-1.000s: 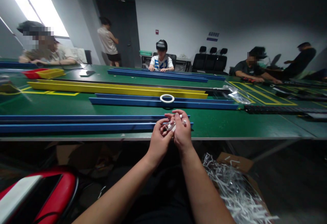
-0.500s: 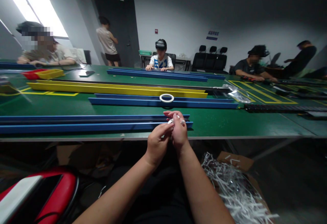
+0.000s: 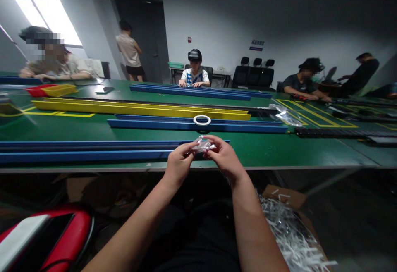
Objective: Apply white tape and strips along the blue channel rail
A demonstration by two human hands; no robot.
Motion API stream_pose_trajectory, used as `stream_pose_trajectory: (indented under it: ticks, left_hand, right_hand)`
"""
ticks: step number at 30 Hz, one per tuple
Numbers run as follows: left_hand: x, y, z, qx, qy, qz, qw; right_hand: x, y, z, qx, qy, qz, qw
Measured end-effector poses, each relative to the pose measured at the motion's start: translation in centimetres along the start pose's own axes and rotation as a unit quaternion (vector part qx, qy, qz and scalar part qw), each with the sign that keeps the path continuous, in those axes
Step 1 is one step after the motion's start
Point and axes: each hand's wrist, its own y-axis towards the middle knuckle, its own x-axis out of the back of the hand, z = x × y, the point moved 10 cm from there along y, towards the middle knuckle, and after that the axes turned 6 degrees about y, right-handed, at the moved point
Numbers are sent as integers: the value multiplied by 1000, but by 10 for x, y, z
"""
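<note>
Between my two hands is a small crumpled piece of clear, whitish plastic, held just over the front edge of the green table. My left hand pinches its left side with thumb and fingers. On the other side, the fingers of my right hand close on it too. Whether anything sits inside the plastic I cannot make out. Right behind my hands lies a long blue channel, its right end partly hidden by them. A white ring, like a narrow tape roll, rests on another blue channel farther back.
A yellow channel and more blue channels lie across the green table. Red and yellow trays stand at left. Below right is a box of shredded white strips; a red seat is at lower left. Several people are around.
My hands have moved apart from a close clasp, and the clear plastic between them now shows more. The channels and the white ring stay in place.
</note>
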Motion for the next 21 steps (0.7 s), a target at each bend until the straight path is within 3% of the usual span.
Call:
stream_pose_trajectory:
  ticks: [6,14,17,21]
  left_hand:
    - [-11,4,-4,-13,6,106,994]
    - [-12,3,-7,16,-90,118,989]
    - [-8,4,-11,22,-122,117,985]
    - [5,8,-9,8,-78,97,992]
  right_hand:
    - [-4,0,0,7,-48,23,999]
    - [15,2,-5,28,-54,-48,997]
    - [28,4,-5,34,9,-82,996]
    - [56,-4,9,64,195,-114,972]
